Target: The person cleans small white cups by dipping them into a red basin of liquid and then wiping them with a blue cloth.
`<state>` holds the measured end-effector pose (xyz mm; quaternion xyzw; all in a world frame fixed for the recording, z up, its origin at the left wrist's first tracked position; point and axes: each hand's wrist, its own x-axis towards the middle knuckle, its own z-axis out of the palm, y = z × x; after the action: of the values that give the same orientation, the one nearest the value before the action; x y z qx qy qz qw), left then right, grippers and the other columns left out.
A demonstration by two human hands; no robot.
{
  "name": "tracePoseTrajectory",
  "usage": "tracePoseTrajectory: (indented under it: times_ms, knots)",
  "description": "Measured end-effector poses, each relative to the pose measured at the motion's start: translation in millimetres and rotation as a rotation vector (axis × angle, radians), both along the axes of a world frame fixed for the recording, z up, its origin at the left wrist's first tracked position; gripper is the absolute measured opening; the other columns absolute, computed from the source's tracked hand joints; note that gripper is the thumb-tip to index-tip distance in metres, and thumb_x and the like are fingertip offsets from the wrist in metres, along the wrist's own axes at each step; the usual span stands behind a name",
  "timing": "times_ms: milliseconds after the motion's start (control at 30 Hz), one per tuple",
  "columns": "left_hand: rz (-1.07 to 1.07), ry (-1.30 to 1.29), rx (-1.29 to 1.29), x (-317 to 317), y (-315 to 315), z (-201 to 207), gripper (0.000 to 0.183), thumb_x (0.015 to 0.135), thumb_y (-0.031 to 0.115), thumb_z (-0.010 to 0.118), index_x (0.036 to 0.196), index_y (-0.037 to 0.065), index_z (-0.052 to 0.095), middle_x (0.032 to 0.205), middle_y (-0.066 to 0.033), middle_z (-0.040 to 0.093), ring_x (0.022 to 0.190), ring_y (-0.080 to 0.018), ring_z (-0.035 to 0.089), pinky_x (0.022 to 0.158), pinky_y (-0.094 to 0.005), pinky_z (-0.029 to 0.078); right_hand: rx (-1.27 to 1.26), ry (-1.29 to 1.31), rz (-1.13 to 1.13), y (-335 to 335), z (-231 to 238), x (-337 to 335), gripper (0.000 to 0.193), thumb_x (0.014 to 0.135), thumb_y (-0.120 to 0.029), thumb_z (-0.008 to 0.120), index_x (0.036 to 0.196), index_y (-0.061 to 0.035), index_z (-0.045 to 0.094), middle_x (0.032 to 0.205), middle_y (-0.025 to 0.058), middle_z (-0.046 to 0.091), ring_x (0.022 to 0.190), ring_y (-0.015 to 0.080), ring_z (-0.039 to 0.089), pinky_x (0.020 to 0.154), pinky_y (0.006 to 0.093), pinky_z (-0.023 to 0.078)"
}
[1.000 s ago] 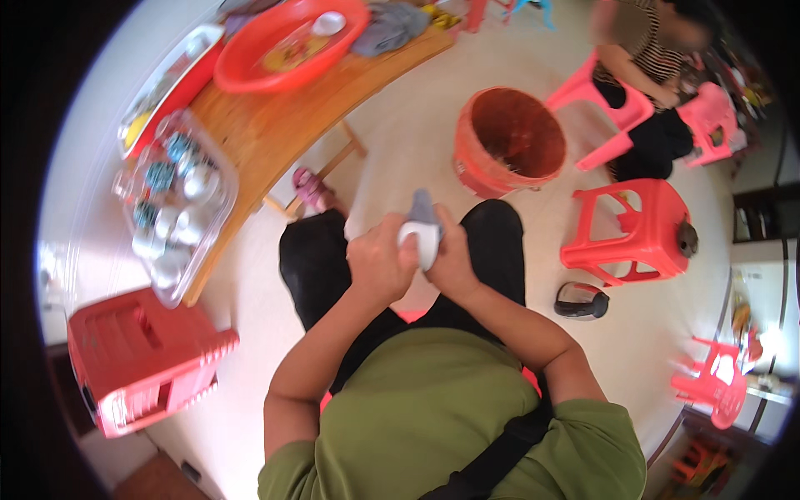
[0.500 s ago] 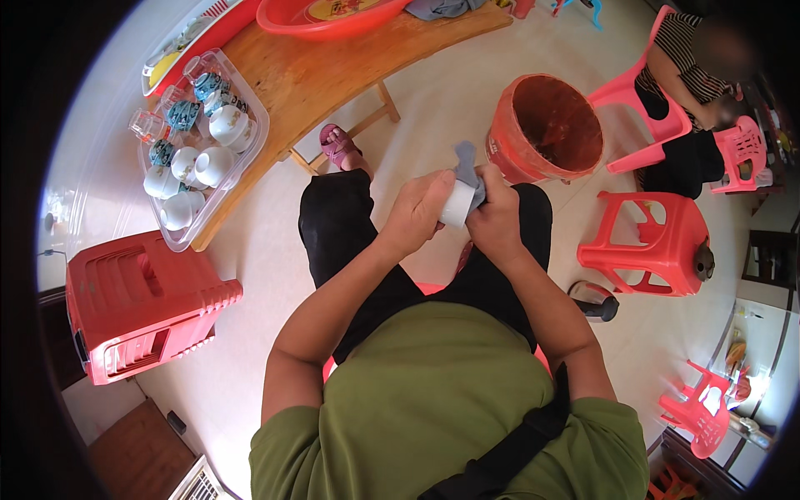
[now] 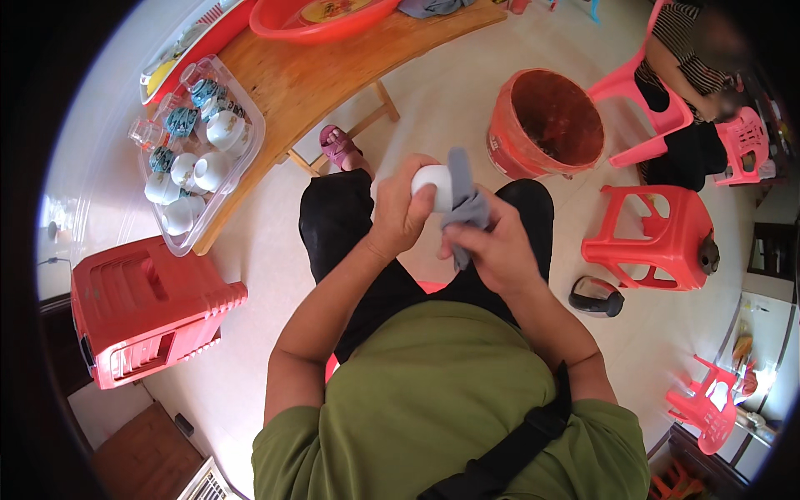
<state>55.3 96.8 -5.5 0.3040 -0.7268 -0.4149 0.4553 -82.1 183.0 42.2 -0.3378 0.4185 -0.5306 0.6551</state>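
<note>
Above my lap, my left hand (image 3: 402, 204) is closed round a small white cup (image 3: 431, 188), thumb on its near side. My right hand (image 3: 502, 243) grips a grey cloth (image 3: 467, 212), which hangs in folds and lies against the cup's right side. The cup's mouth is hidden by the cloth. To the left, a clear plastic tray (image 3: 260, 137) on a wooden table (image 3: 308, 62) holds several white cups (image 3: 212, 171), teal patterned cups (image 3: 181, 119) and clear glasses (image 3: 146, 132).
A red bucket (image 3: 500, 137) stands on the floor beyond my right knee. Right of me are a red stool (image 3: 658, 204) and a kettle (image 3: 595, 297). Stacked red stools (image 3: 154, 292) stand at left. A red basin (image 3: 321, 25) sits on the table. A person (image 3: 687, 75) sits at far right.
My hands have moved apart slightly. The cup has turned and shifted left and up in my left hand. The cloth now spreads upright along the cup's right side.
</note>
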Motion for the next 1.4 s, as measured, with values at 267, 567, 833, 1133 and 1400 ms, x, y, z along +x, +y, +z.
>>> tracePoseTrajectory:
  times_ms: [267,567,833,1133,1400]
  knots:
    - [-0.073,0.116,0.202,-7,14,5,0.042,0.095,0.040,0.040,0.089,0.000,0.053,0.069,-0.0094,0.052,0.063,-0.0202,0.052,0.059,-0.0314,0.043,-0.883,0.841,-0.225,-12,-45,-3,0.031,0.071,0.006,0.061,0.102,0.0011,0.055,0.081,0.0095,0.058,0.059,0.0206,0.059,0.053,0.0302,0.047]
    - [0.067,0.000,0.106,-15,18,10,0.043,0.097,0.038,0.037,0.084,0.001,0.053,0.064,-0.0050,0.047,0.058,-0.0146,0.046,0.055,-0.0298,0.040,-0.077,0.217,-0.134,-4,-19,-13,0.017,0.078,0.004,0.061,0.095,0.0001,0.058,0.069,0.0020,0.058,0.054,0.0088,0.055,0.048,0.0230,0.042]
    - [-0.174,0.166,0.944,-4,5,11,0.045,0.094,0.045,0.037,0.092,0.005,0.058,0.068,-0.0003,0.052,0.053,-0.0062,0.043,0.046,-0.0199,0.032,-0.895,0.925,-0.088,-26,-53,-20,0.038,0.064,0.010,0.061,0.100,-0.0028,0.059,0.084,0.0129,0.059,0.071,0.0304,0.061,0.060,0.0308,0.050]
    - [-0.153,0.218,0.777,-8,7,22,0.048,0.095,0.048,0.035,0.103,0.007,0.060,0.067,0.0018,0.052,0.051,-0.0037,0.041,0.041,-0.0199,0.028,-0.470,0.448,-0.044,-17,-34,-6,0.028,0.079,0.007,0.059,0.106,-0.0007,0.057,0.090,0.0040,0.063,0.083,0.0112,0.060,0.076,0.0245,0.047]
    - [-0.254,0.252,0.869,-6,6,19,0.055,0.095,0.050,0.033,0.116,0.003,0.054,0.074,-0.0046,0.056,0.057,-0.0094,0.050,0.048,-0.0219,0.040,-0.277,0.208,-0.114,-16,-30,-30,0.032,0.081,0.004,0.061,0.112,0.0029,0.053,0.086,0.0085,0.061,0.062,0.0153,0.058,0.053,0.0252,0.047]
